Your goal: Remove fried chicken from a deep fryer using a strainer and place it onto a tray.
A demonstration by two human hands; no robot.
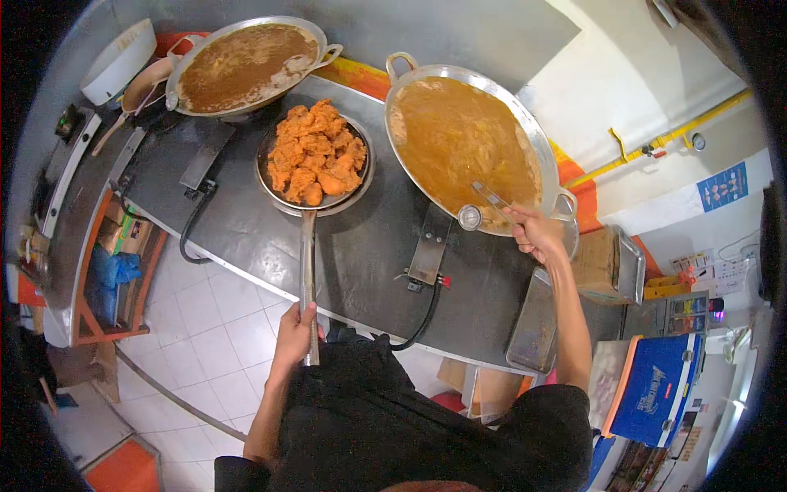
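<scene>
My left hand (295,338) grips the long metal handle of a round strainer (308,258). A heap of orange-brown fried chicken pieces (316,154) fills the strainer, which rests over a round metal rim on the dark counter. At the front right edge of a big two-handled wok (544,147), my right hand (538,234) holds a slim metal utensil (490,195), perhaps tongs. Its far end is over the bubbling brown oil (461,135). Just left of that hand, a dial thermometer (470,217) sits at the wok's rim; how it is fixed is hidden.
A second wok of foaming dark oil (252,67) stands at the back left, beside a white basin (120,61) and a long-handled pan (144,86). Black hoses (190,237) loop over the counter's front edge. A metal tray (533,326) and a blue cooler (655,390) are at right.
</scene>
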